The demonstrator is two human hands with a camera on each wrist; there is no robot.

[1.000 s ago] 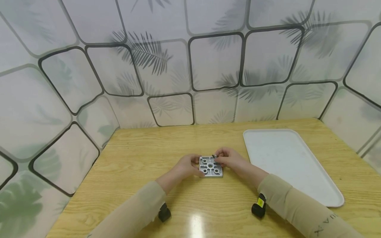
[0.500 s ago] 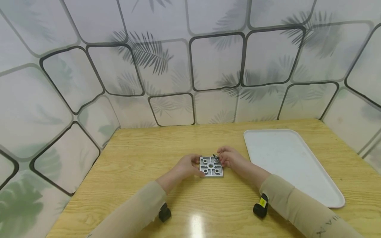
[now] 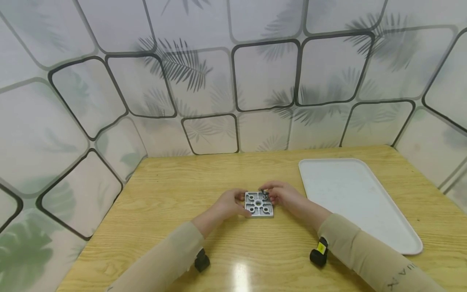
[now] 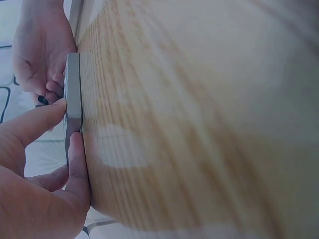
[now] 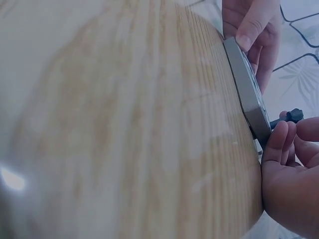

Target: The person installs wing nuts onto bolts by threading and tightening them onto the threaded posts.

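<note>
A square grey metal plate (image 3: 258,207) with ribs and round holes lies on the wooden table in the head view. My left hand (image 3: 227,204) grips its left side, thumb on the near left corner and fingers along the far left edge. At the plate's far right corner stands a thumb screw (image 5: 295,115) with a dark knob and a threaded shank, upright in the corner hole. My right hand (image 3: 287,197) pinches around the knob, its index finger reaching over the far side and its other fingers curled beside the plate's edge.
A white rectangular tray (image 3: 350,194) lies on the table (image 3: 182,178) to the right, partly behind the right forearm. Black wrist cameras (image 3: 318,253) hang below both sleeves. A patterned curtain (image 3: 266,77) borders the table at the back and sides.
The right fingers drew back to the right off the thumb screw half a second ago and are now around it again. The plate and left hand have stayed nearly still.
</note>
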